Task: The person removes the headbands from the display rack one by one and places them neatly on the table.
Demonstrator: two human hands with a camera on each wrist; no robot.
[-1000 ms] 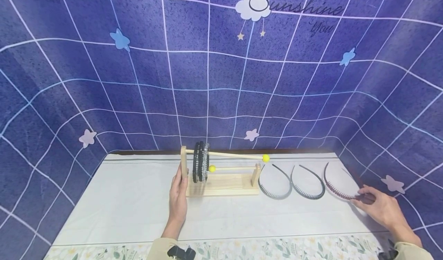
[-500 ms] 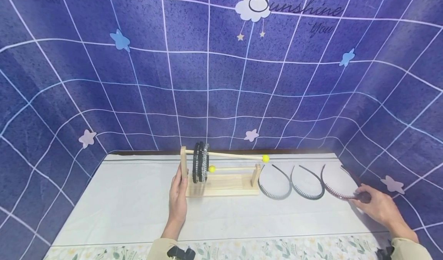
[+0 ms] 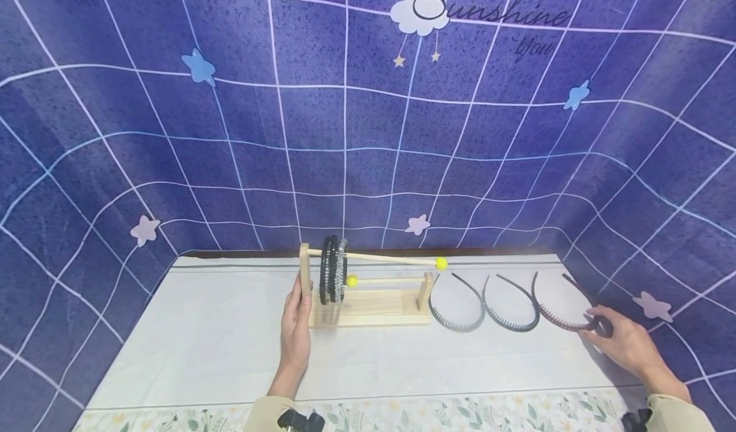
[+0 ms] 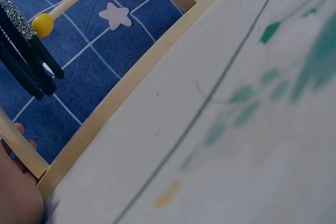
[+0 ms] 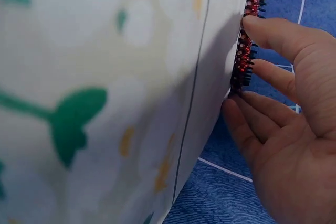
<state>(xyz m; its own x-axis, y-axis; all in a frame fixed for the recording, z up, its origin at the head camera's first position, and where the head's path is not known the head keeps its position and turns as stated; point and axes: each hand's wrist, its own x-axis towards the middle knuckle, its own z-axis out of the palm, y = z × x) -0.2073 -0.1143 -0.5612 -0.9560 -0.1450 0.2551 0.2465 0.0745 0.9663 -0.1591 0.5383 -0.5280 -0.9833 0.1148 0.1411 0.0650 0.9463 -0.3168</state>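
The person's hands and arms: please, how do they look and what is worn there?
The left hand and right hand wear no gloves. The left sleeve and right sleeve look plain pale beige. The left wrist device and right wrist device are black.

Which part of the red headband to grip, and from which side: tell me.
Likely the rounded bend of the red headband, pinched from the near right, where the right hand is: that curve lies nearest, with the open ends pointing away.
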